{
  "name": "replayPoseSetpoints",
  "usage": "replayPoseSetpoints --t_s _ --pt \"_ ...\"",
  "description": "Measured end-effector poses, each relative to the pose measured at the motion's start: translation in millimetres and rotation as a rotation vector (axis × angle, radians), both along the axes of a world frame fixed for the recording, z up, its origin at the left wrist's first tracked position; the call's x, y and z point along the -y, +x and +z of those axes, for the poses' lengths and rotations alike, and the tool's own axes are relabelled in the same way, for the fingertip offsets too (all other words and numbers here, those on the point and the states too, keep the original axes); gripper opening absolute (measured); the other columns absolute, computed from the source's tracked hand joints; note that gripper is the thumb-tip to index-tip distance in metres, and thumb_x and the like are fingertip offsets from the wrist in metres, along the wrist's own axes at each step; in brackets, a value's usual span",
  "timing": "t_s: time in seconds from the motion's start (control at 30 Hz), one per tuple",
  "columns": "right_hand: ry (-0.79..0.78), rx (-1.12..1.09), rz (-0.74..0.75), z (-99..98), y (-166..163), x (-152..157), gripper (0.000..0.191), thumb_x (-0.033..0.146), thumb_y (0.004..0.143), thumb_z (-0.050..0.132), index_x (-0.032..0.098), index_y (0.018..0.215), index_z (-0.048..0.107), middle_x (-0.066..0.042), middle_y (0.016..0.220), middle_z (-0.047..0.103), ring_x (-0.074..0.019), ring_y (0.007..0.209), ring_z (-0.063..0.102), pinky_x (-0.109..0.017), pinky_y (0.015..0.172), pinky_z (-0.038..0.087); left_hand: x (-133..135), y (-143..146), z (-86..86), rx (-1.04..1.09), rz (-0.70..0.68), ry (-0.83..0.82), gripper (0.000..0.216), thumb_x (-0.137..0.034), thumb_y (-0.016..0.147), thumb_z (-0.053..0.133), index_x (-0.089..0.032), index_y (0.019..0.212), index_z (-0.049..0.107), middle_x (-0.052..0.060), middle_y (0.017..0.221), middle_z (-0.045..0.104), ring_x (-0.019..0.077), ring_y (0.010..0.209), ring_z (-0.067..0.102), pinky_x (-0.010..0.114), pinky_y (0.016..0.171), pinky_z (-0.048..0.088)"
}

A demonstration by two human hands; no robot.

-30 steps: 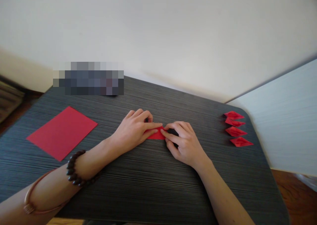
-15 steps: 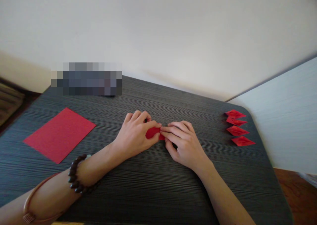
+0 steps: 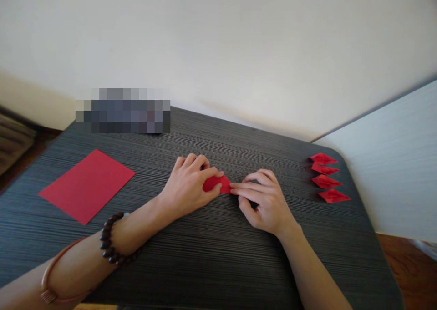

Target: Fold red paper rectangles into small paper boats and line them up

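A small folded piece of red paper [image 3: 218, 184] lies on the dark striped table [image 3: 211, 255] near its middle. My left hand [image 3: 189, 185] pinches its left part between thumb and forefinger, the other fingers curled. My right hand [image 3: 264, 200] presses fingertips on the paper's right tip, fingers close together. A dark bead bracelet [image 3: 114, 241] and a thin bangle [image 3: 56, 282] ring my left forearm.
A flat red sheet [image 3: 87, 185] lies at the table's left. Several folded red paper pieces [image 3: 326, 178] sit in a column near the right edge. A blurred-out object [image 3: 123, 112] rests at the table's back edge. A wall stands behind, a pale panel [image 3: 399, 164] to the right.
My right hand has slid a little to the right along the folded paper, baring more of its right tip. My left hand keeps its hold.
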State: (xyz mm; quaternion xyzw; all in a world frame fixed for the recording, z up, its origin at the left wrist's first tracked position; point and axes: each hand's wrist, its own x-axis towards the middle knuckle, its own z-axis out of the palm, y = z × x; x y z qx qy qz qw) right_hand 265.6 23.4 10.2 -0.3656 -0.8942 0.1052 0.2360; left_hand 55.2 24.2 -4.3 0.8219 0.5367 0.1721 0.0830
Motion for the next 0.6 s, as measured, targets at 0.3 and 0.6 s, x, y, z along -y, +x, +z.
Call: replayPoseSetpoints --t_s 0.3,0.6 --pt "-0.024 0.049 0.007 -2.9 -2.0 -6.1 0.021 0.016 0.081 0.052 0.025 0.084 0.071 0.002 0.096 0.074 -0.0206 0.095 0.060 -0.044 0.091 0.038 -0.7 0.3 -1.1 0.022 -0.004 0.009 0.025 -0.038 0.083 0.057 -0.028 0.102 0.069 0.006 0.095 0.057 0.0233 0.091 0.048 0.038 0.080 0.035" --pt "0.027 0.050 0.037 2.3 2.4 -3.7 0.016 0.015 0.078 0.053 0.023 0.073 0.066 0.002 0.090 0.074 -0.0203 0.094 0.061 -0.043 0.090 0.037 -0.9 -0.8 -0.8 0.027 -0.011 0.007 0.025 -0.038 0.083 0.057 -0.029 0.103 0.069 0.005 0.093 0.057 0.0227 0.089 0.048 0.038 0.079 0.035"
